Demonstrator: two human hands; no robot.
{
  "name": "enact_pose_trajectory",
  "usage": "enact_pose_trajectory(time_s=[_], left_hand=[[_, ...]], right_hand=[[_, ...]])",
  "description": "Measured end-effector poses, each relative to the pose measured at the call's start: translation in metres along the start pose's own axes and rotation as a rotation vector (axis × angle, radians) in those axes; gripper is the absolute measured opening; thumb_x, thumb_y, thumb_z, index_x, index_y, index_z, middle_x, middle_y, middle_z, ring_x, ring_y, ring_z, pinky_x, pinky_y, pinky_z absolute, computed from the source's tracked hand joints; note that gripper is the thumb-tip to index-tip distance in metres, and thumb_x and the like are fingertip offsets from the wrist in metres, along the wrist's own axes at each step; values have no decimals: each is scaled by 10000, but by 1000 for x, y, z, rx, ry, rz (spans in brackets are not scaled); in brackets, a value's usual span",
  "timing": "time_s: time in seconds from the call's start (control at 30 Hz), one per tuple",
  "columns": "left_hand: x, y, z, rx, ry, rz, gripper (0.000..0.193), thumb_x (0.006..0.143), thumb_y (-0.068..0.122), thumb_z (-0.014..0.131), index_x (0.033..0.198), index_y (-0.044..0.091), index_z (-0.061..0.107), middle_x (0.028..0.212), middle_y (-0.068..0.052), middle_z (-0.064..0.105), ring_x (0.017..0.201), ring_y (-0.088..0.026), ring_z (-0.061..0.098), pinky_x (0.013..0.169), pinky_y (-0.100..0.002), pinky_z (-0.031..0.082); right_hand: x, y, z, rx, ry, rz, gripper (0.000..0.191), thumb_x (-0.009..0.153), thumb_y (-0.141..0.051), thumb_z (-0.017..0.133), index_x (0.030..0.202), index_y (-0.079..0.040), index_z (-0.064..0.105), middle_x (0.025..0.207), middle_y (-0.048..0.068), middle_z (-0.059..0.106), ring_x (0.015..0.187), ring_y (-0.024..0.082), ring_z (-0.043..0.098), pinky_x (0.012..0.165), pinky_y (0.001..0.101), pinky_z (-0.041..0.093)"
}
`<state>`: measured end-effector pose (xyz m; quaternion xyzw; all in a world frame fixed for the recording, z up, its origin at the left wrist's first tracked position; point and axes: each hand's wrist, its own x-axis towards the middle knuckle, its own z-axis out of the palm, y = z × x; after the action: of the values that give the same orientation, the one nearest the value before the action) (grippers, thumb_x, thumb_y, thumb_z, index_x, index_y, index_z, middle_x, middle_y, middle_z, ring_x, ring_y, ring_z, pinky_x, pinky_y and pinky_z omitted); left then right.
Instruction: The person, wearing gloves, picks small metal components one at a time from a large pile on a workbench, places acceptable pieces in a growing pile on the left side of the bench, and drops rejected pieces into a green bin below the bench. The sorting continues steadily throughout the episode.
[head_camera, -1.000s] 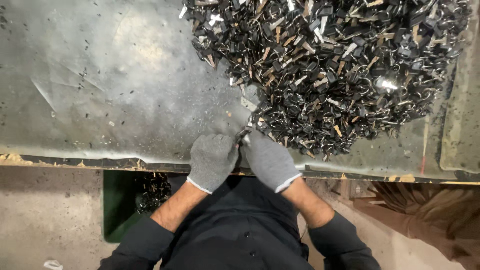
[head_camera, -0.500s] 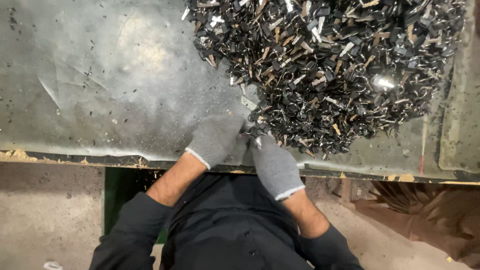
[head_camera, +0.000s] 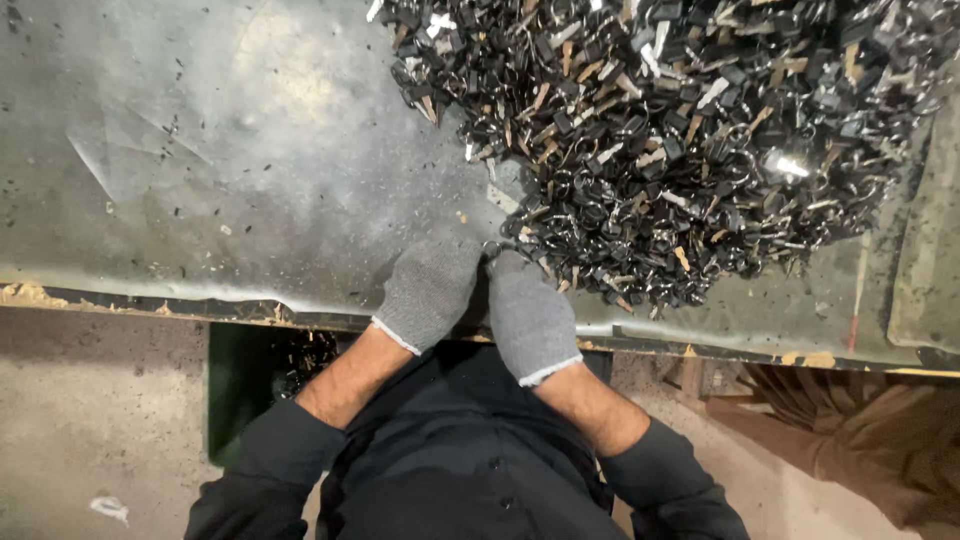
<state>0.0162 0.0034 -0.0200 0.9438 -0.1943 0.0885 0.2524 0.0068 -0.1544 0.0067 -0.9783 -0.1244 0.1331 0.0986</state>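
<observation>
Both gloved hands, left hand (head_camera: 428, 290) and right hand (head_camera: 528, 315), met at the near edge of the pile (head_camera: 660, 140) on the surface (head_camera: 250, 150), fingers apparently pinched on one small ring piece (head_camera: 493, 250), light, stiff, snag-prone, best gripped by its ring.

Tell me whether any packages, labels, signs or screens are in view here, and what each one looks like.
None are in view.
The gloved left hand and right hand rest on a grey metal table at the edge of a heap of small dark metal pieces.
</observation>
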Motion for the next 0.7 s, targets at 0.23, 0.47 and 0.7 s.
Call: enact_pose_trajectory(time_s=[0.23, 0.47, 0.7], left_hand=[[6, 3, -2, 84, -123, 7, 252, 812, 103, 632, 1055, 37, 649, 935, -180, 655, 793, -364, 658, 679, -479, 539], [8, 12, -13, -36, 67, 32, 307, 814, 62, 635, 1120, 32, 630, 1003, -186, 666, 907, -393, 686, 797, -483, 566], [4, 9, -9, -68, -46, -172, 222, 823, 154, 726, 1024, 79, 668, 724, -160, 658, 710, -378, 669, 635, -512, 529]], right_hand=[[6, -8, 6, -19, -31, 30, 216, 913, -72, 589, 1111, 12, 577, 855, 255, 703, 760, 402, 737, 613, 480, 607], [6, 4, 0, 116, -79, -60, 169, 959, -51, 528, 1106, 24, 562, 856, 246, 730, 839, 402, 741, 728, 492, 602], [7, 23, -8, 281, -228, 6, 273, 981, -228, 563, 1094, 20, 547, 853, 249, 726, 791, 401, 741, 663, 490, 600]])
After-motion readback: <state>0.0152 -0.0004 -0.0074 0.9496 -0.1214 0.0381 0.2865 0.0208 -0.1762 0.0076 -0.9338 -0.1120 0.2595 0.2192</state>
